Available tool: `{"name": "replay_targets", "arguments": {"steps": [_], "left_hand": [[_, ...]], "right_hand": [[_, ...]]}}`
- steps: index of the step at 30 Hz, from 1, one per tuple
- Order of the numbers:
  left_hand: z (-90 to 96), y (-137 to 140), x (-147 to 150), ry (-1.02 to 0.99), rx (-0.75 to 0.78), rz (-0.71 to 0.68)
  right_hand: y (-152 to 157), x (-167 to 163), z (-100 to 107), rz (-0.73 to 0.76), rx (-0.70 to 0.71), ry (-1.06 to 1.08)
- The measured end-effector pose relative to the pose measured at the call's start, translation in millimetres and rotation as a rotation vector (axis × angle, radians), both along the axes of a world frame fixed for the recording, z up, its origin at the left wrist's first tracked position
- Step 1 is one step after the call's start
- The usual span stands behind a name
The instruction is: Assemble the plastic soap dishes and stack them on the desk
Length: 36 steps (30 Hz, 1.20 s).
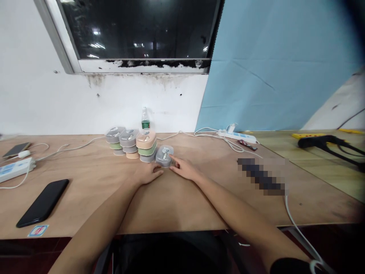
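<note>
A single grey lidded box (164, 156) with rounded corners lies on the table in front of me. My right hand (184, 168) is at its right side, index finger stretched out to the lid's edge and thumb apart near its front corner. Just left of the box's front, my left hand (146, 174) rests on the tabletop with thumb and fingers apart, holding nothing. Behind it stand three stacks of similar boxes: one topped by a peach box (146, 139), one by a grey box (129, 137), and the leftmost by another grey box (114, 133).
A plastic bottle (145, 120) stands behind the stacks by the wall. At left lie a black phone (44, 201) and a white power strip (17, 170). Toward the right are another power strip (238, 136), cables and a blurred dark object (262, 176).
</note>
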State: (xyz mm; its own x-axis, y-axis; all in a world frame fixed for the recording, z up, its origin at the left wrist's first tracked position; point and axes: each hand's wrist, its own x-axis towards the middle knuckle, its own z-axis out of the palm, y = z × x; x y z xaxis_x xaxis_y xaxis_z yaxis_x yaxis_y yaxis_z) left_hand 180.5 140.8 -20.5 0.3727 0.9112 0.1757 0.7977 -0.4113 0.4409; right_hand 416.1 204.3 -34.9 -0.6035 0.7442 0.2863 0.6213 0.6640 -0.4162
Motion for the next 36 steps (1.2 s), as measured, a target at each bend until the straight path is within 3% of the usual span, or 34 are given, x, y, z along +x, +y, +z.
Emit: {"name": "replay_targets", "arguments": {"steps": [6, 14, 21, 31, 36], "left_hand": [[0.9, 0, -1, -0.019, 0.003, -0.047], [4.8, -3, 1, -0.014, -0.001, -0.025], [5.8, -4, 2, -0.024, 0.009, -0.039], [-2.5, 0, -1, -0.043, 0.041, -0.078], [-2.7, 0, 0, -0.035, 0.12, -0.081]], "right_hand": [[-8, 2, 4, 0.052, 0.016, 0.019], [12, 2, -7, -0.117, 0.184, 0.187], [23, 5, -15, -0.015, 0.111, 0.072], [4, 1, 0, 0.001, 0.437, 0.363], [-12, 0, 5, 0.078, 0.488, 0.578]]}}
